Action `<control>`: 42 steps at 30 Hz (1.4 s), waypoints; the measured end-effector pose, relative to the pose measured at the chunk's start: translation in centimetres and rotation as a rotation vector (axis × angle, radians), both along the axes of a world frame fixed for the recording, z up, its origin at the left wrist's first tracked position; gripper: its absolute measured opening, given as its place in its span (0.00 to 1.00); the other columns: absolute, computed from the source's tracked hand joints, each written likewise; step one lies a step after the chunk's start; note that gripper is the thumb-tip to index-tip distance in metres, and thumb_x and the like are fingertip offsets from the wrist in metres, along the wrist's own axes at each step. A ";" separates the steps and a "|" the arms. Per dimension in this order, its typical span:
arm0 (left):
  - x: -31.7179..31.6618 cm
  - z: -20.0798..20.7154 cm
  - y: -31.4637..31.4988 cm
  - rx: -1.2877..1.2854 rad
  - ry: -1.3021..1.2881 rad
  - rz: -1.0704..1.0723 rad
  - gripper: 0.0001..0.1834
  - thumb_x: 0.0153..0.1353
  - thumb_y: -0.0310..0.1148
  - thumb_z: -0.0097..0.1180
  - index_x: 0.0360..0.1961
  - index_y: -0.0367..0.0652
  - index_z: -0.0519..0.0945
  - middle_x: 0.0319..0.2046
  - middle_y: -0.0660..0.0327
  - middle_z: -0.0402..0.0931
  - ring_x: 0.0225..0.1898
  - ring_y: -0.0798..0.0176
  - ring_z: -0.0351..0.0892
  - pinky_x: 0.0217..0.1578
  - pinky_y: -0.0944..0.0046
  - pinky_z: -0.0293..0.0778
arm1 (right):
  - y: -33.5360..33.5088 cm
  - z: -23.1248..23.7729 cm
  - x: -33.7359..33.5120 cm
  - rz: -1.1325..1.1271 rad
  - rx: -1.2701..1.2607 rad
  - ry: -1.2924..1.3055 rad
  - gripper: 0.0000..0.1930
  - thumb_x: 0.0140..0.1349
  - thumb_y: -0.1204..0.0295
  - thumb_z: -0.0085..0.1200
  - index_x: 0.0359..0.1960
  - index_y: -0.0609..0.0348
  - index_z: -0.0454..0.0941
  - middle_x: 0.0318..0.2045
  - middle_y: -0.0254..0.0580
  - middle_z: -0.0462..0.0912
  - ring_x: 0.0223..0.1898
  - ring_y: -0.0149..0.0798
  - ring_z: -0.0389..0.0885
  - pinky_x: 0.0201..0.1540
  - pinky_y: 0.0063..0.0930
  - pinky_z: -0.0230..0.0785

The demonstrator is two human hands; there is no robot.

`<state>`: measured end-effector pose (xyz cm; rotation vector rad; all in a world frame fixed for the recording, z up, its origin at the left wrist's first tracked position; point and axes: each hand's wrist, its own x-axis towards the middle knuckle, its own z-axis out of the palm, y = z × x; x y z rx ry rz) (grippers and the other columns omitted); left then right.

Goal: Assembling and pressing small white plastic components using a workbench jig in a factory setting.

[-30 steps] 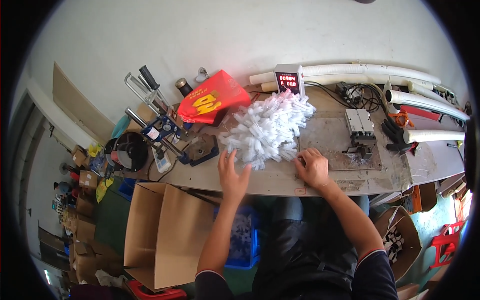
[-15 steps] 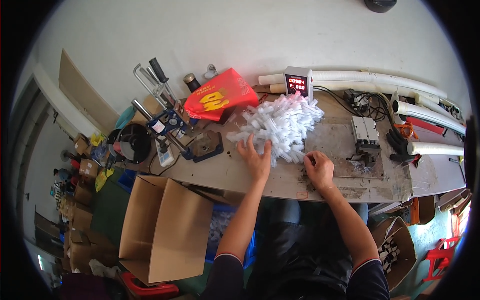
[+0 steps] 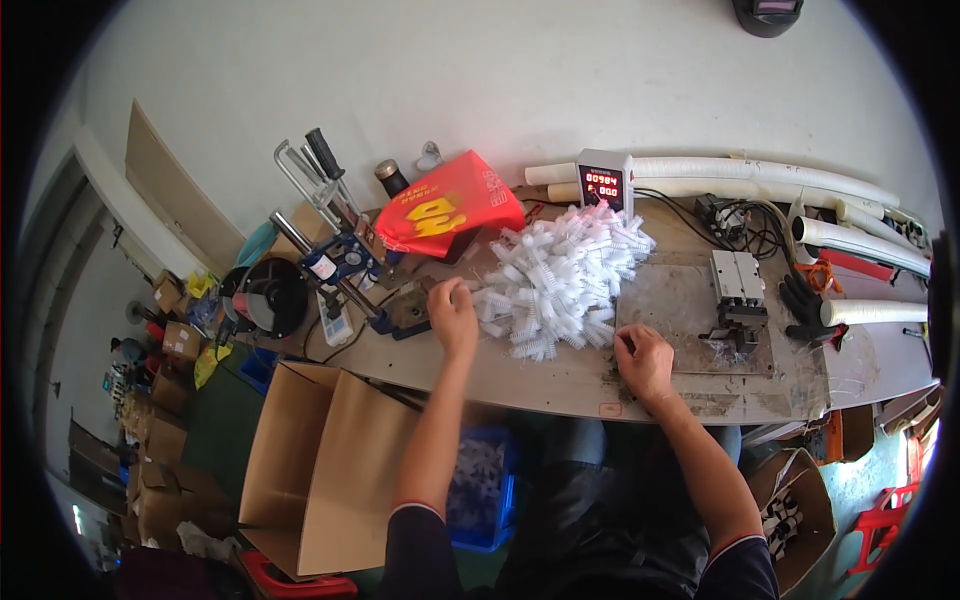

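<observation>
A heap of translucent white coil-like plastic pieces [image 3: 560, 285] covers the middle of the workbench [image 3: 500, 368]. Just left of the heap, beside the base of a hand-lever press [image 3: 345, 262], hovers my left hand [image 3: 453, 318]. Its fingers are loosely bent and apart, and nothing shows in them. My right hand [image 3: 645, 362] rests near the heap's lower right edge. Its fingers are curled closed, and whatever they may hold is hidden. A metal clamp-like fixture [image 3: 738, 290] stands on a flat metal plate [image 3: 670, 300] to the right of the heap.
Behind the heap stand a counter box with a red display [image 3: 603, 180] and a red bag [image 3: 450, 205]. White tubes [image 3: 710, 170] lie along the wall. Below the bench edge are an open cardboard box [image 3: 350, 470] and a blue crate [image 3: 482, 500] holding white pieces.
My left hand has moved left, away from the heap, and its spread fingers have drawn in. The right hand stays beside the heap, still closed. The view has shifted slightly.
</observation>
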<state>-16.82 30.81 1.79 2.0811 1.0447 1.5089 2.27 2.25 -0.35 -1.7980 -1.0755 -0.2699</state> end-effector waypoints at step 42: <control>-0.8 0.0 -7.6 -0.109 -0.068 -0.199 0.06 0.69 0.33 0.58 0.40 0.42 0.81 0.31 0.55 0.83 0.33 0.55 0.84 0.36 0.57 0.77 | 0.1 0.9 -1.2 0.115 0.021 0.081 0.02 0.60 0.76 0.63 0.33 0.61 0.83 0.30 0.47 0.84 0.29 0.46 0.83 0.36 0.34 0.75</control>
